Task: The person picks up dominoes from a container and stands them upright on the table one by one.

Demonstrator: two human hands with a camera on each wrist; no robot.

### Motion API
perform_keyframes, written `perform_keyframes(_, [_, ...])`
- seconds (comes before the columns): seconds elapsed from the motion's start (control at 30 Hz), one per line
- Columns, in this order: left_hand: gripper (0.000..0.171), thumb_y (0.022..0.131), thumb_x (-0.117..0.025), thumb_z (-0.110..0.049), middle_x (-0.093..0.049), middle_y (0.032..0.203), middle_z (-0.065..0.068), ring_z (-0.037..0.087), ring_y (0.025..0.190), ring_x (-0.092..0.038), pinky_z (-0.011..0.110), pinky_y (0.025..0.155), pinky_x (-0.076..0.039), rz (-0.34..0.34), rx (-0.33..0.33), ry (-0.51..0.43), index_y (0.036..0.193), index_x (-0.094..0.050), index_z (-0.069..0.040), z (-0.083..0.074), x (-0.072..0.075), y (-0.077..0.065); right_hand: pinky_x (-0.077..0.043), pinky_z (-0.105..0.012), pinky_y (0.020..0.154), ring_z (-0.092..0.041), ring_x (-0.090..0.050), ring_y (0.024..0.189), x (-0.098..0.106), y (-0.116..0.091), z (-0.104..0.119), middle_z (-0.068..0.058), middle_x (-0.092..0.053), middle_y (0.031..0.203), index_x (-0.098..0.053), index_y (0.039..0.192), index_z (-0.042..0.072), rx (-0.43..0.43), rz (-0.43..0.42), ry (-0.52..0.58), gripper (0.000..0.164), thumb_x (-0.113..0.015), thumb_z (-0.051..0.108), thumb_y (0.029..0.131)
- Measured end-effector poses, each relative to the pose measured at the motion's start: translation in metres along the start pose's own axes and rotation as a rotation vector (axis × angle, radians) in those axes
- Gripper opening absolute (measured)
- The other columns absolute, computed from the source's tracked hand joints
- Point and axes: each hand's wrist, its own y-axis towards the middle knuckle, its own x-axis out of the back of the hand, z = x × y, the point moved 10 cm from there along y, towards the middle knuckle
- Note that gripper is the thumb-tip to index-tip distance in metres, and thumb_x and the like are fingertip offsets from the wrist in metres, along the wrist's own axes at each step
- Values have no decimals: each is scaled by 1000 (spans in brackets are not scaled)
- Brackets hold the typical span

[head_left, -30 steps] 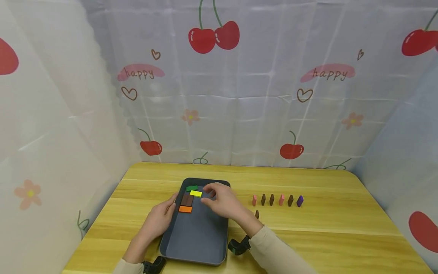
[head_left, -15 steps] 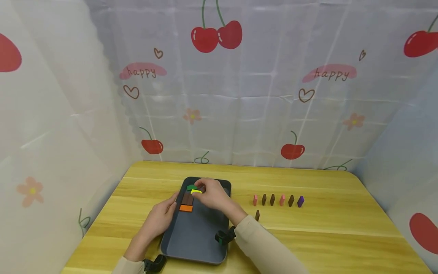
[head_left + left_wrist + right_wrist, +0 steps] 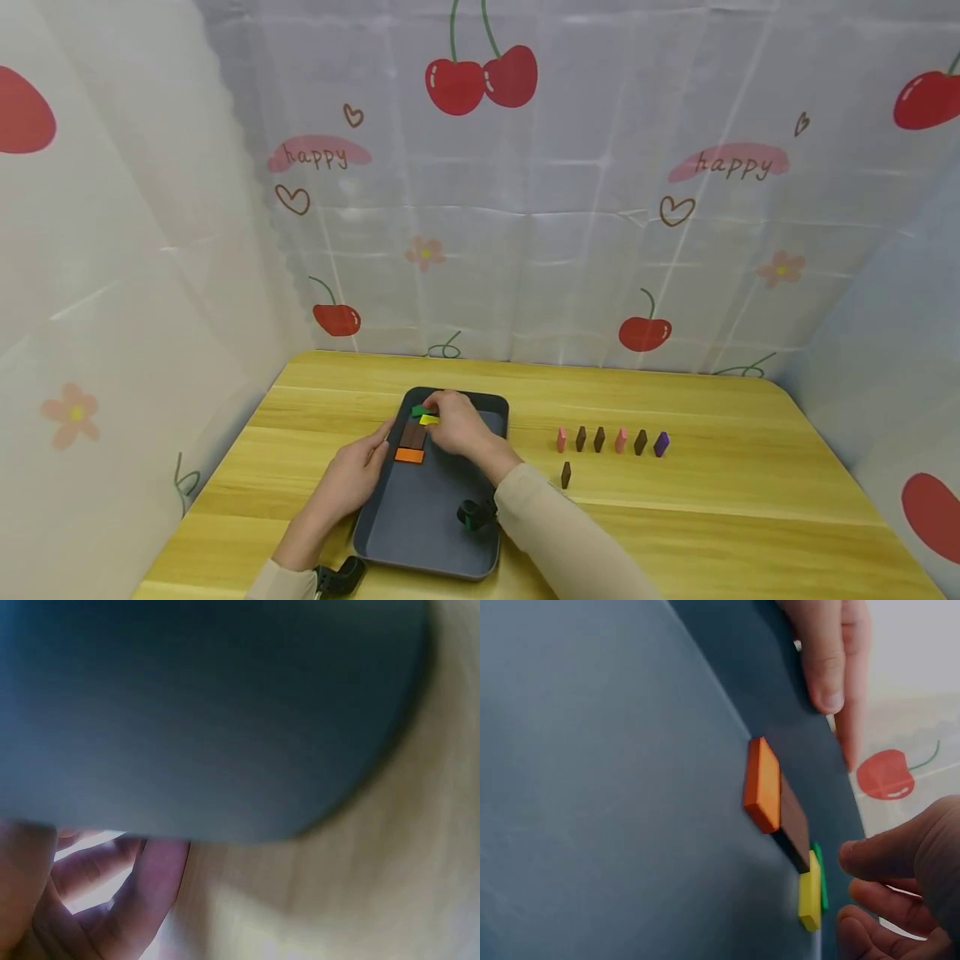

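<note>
My left hand (image 3: 348, 475) grips the left wall of a dark grey tray (image 3: 420, 521), its thumb along the rim in the right wrist view. At the tray's far left, my right hand (image 3: 456, 427) is over the small blocks with its fingers bent and apart. Its thumb and fingertips are close beside a yellow block (image 3: 810, 892) and a green block (image 3: 821, 876), with nothing visible between them. Brown blocks (image 3: 413, 435) lie flat side by side below the yellow one, and an orange block (image 3: 409, 456) lies across their near end.
Right of the tray, a row of upright pink, brown and purple blocks (image 3: 621, 440) stands on the wooden table (image 3: 712, 483). One brown block (image 3: 566, 475) stands nearer the front. A cherry-print curtain (image 3: 525, 275) borders the table's back and sides.
My right hand has moved left and down onto the yellow and green blocks, and the yellow block has shifted slightly toward the green one. My left hand stays on the tray.
</note>
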Motion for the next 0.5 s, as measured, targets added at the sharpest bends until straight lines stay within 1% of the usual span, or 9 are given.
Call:
perform_keyframes(0.23, [49, 111, -48, -22, -50, 67, 2, 16, 49, -38, 29, 53, -38, 2, 0, 10, 160, -42, -21, 0, 0, -1, -57, -36, 91, -26, -66, 108, -9, 6, -7, -12, -67, 122, -70, 128, 4, -16, 3, -34, 33, -69, 5, 95])
perform_keyframes(0.4, [49, 111, -49, -21, -51, 69, 2, 17, 51, -38, 29, 54, -37, 0, -3, 6, 159, -42, -20, -2, 0, -2, -57, -37, 93, -27, -66, 110, -13, 7, -8, -12, -68, 120, -71, 125, 3, -9, 5, -118, 31, -67, 3, 95])
perform_keyframes(0.5, [49, 111, -49, -21, -51, 69, 2, 17, 51, -38, 29, 55, -38, -7, -3, 13, 159, -42, -20, -2, 1, -1, -57, -38, 93, -28, -66, 112, -12, 7, -7, -12, -68, 121, -72, 124, 3, -2, 1, -139, 30, -66, 2, 94])
